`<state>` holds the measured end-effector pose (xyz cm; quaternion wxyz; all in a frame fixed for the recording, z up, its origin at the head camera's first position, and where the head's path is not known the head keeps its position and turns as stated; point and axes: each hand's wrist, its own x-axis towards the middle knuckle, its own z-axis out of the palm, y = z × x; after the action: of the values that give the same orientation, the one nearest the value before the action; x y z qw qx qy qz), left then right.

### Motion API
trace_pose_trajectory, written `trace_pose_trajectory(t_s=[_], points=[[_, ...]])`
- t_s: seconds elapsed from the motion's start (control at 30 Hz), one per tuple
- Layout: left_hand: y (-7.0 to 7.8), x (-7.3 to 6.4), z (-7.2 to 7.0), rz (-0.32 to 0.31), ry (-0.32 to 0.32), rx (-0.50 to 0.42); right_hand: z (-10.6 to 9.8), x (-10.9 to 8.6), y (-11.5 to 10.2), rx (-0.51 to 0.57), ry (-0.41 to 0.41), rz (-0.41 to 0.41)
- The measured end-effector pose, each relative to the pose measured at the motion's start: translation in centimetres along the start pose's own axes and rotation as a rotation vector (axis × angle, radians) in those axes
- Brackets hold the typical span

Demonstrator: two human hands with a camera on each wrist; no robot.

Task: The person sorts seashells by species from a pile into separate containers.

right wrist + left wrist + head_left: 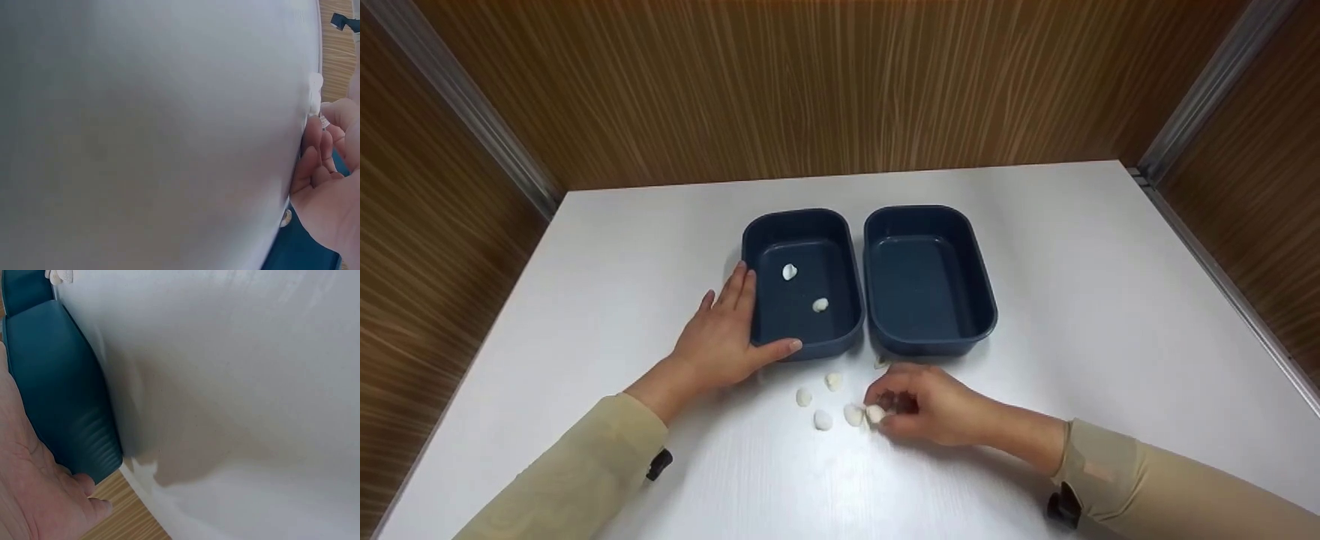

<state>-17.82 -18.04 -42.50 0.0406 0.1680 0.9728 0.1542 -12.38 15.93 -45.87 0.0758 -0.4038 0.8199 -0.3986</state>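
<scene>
rested straight-fingered left hand (714, 339) against blue bin (787, 319) at its eight o'clock; pinched white seashell (875, 413) in right hand (936, 405) beyond bin's five o'clock.

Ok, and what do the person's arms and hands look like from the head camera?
The left hand and right hand are bare, with no glove or ring visible. The left sleeve and right sleeve are khaki-beige and reach near the wrists. A small black piece shows by the left sleeve's end, another by the right's. No cables show.
</scene>
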Motion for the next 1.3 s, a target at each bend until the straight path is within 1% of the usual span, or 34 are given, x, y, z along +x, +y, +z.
trace_pose_trajectory(t_s=[0.13, 0.3, 0.43, 0.67, 0.87, 1.03, 1.3], points=[[0.0, 0.0, 0.0, -0.001, 0.005, -0.002, -0.6, 0.1, -0.7, 0.019, -0.001, -0.021], [-0.1, -0.1, -0.1, -0.002, 0.005, 0.003, -1.6, 0.4, -1.5, 0.066, 0.015, -0.079], [-0.1, 0.0, -0.1, -0.004, 0.003, 0.003, -2.9, 1.1, -2.1, 0.04, 0.049, -0.097], [-0.1, 0.1, -0.1, -0.003, 0.008, 0.002, -6.3, 3.3, -3.4, 0.004, 0.124, -0.098], [0.0, 0.0, -0.1, -0.013, -0.004, 0.002, -8.4, 5.9, -4.3, -0.076, 0.197, -0.104], [0.0, 0.0, 0.0, -0.014, -0.002, 0.001, -9.2, 8.2, -4.4, -0.076, 0.237, -0.072], [0.2, 0.0, -0.2, -0.03, -0.027, 0.004, -9.0, 11.4, -3.2, -0.057, 0.255, 0.035]])
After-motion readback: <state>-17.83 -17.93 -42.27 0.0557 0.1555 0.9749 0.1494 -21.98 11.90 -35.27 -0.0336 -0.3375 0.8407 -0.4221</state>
